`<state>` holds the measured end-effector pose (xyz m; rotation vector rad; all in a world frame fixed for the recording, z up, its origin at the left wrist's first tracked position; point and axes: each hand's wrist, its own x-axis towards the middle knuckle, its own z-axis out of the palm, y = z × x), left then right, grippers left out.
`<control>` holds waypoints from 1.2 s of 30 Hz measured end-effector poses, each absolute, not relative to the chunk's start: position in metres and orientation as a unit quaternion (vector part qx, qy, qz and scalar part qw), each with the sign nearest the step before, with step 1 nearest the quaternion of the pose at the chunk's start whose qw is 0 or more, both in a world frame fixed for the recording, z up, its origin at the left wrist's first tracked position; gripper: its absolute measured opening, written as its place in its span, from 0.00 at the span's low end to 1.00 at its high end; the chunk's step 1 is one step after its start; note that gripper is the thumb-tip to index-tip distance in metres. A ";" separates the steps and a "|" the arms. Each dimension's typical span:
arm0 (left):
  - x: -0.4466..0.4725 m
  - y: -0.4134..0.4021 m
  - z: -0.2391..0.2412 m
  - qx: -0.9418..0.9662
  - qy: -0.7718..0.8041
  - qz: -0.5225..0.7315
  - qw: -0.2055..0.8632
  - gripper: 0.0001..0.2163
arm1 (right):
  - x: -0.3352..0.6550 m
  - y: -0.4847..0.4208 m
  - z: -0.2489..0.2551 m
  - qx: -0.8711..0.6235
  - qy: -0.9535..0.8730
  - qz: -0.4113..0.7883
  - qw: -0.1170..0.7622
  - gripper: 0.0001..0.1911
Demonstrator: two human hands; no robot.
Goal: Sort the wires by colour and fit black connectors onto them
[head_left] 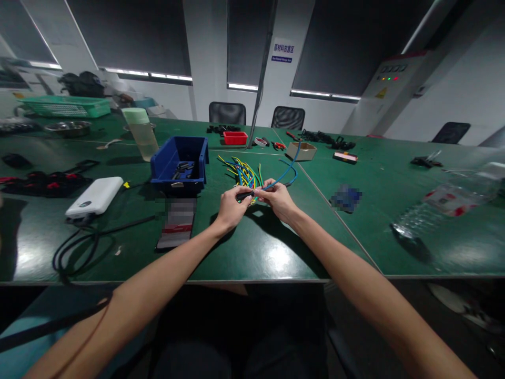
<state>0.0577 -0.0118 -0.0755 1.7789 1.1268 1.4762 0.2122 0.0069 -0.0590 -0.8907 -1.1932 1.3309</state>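
My left hand [232,208] is closed around a small black cylindrical piece [244,195], perhaps a connector; its exact kind is hard to make out. Close beside it, my right hand [278,200] pinches a blue wire [283,172] near the end that meets the black piece. The free part of that wire curves up and to the right. Just beyond both hands lies a bundle of yellow, green and blue wires [242,171] on the green table [221,252]. Fingers hide the exact joint between wire and black piece.
Left of my hands stand a blue bin [179,184] with black parts inside, a phone [177,226], a white power bank [97,197] with a cable, and a tumbler [141,134]. Farther back are a red tray [235,138] and a cardboard box [302,151]. A plastic bottle [445,205] lies right.
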 end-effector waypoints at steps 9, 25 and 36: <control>0.058 -0.007 -0.079 0.643 0.386 0.571 0.335 0.08 | 0.212 0.006 -0.059 -0.383 -0.506 0.553 0.540 0.23; 0.061 -0.006 -0.079 0.594 0.379 0.584 0.403 0.09 | 0.212 0.005 -0.054 -0.382 -0.481 0.591 0.523 0.21; 0.057 -0.005 -0.080 0.604 0.396 0.590 0.360 0.09 | 0.211 0.004 -0.057 -0.353 -0.485 0.599 0.531 0.23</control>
